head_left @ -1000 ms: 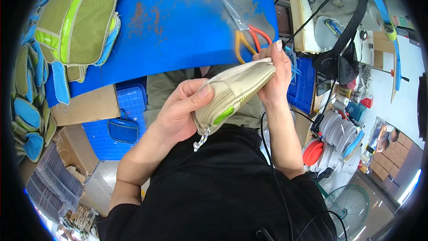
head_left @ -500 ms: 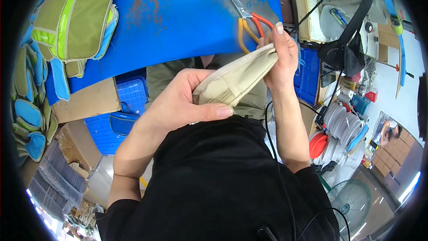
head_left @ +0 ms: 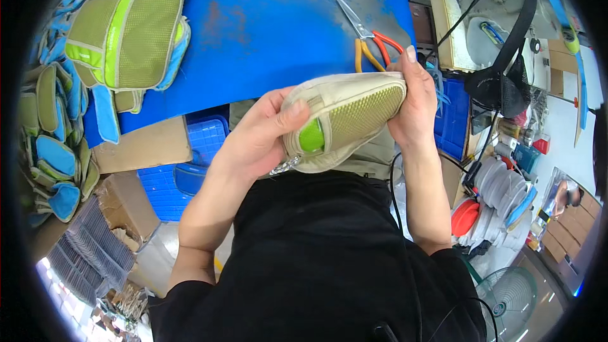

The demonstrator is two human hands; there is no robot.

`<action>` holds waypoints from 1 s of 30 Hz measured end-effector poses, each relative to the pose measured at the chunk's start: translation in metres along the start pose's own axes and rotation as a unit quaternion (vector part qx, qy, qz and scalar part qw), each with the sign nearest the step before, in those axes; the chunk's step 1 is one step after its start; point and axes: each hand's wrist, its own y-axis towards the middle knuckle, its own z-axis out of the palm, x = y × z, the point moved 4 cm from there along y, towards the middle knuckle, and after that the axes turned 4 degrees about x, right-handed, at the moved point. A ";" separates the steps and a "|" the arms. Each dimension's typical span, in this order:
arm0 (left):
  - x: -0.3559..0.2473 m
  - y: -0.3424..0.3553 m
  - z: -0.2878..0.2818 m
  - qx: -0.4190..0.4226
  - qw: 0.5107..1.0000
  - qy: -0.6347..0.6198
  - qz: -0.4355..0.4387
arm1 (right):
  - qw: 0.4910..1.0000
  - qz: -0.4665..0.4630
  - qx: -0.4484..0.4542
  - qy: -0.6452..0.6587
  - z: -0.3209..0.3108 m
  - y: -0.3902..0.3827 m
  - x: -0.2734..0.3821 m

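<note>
Between my two hands is a small beige and olive pouch (head_left: 360,114) with a mesh panel, a bright green patch and pale binding round its edge. My left hand (head_left: 261,132) grips its left end, thumb on top near the green patch and fingers underneath. On the right end, my right hand (head_left: 415,98) holds the rim with the thumb pointing up. Something shiny, perhaps a zip or chain, hangs below my left fingers. Just beyond my right hand, scissors (head_left: 367,35) with orange and yellow handles lie on the blue table (head_left: 272,38).
Stacked green-and-blue mesh pieces (head_left: 136,38) cover the table's left end, with more piled beneath. Blue plastic crates (head_left: 168,183) and cardboard boxes (head_left: 126,202) stand below at left. At right are a sewing machine bed (head_left: 487,44), rolls of white tape (head_left: 497,183) and a fan (head_left: 506,297).
The pouch has turned from edge-on so its mesh face and green patch now show. My left thumb has moved up onto that face. The whole view has shifted slightly.
</note>
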 end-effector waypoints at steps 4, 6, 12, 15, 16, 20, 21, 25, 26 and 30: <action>-0.008 0.003 0.006 0.001 0.999 -0.026 0.020 | 0.997 0.032 0.046 0.056 0.002 -0.003 -0.002; -0.015 0.003 0.008 -0.062 0.997 -0.027 0.030 | 0.996 0.055 0.055 0.046 0.008 -0.007 -0.001; -0.037 0.032 -0.020 -0.016 0.995 -0.094 0.012 | 0.989 0.116 0.094 -0.015 0.015 -0.012 -0.004; -0.042 0.039 -0.026 -0.062 0.997 -0.047 0.023 | 0.985 0.084 0.043 0.143 0.016 -0.010 0.001; -0.042 0.034 -0.032 -0.082 0.996 -0.035 0.031 | 0.980 0.082 0.031 0.177 0.014 -0.009 0.004; -0.012 0.010 -0.020 -0.139 0.983 0.108 0.051 | 0.961 0.008 0.041 0.275 0.005 -0.009 0.015; 0.000 0.006 -0.014 -0.165 0.972 0.159 0.055 | 0.965 -0.011 0.030 0.259 0.006 -0.010 0.017; 0.016 0.011 -0.001 -0.214 0.949 0.199 0.116 | 0.988 -0.083 -0.005 0.131 0.008 -0.017 0.015; 0.010 0.014 -0.008 -0.233 0.929 0.238 0.163 | 0.993 -0.101 -0.032 0.054 0.000 -0.018 0.011; -0.041 0.008 -0.007 -0.240 0.774 0.482 0.334 | 0.932 -0.244 -0.089 -0.253 -0.023 -0.016 0.037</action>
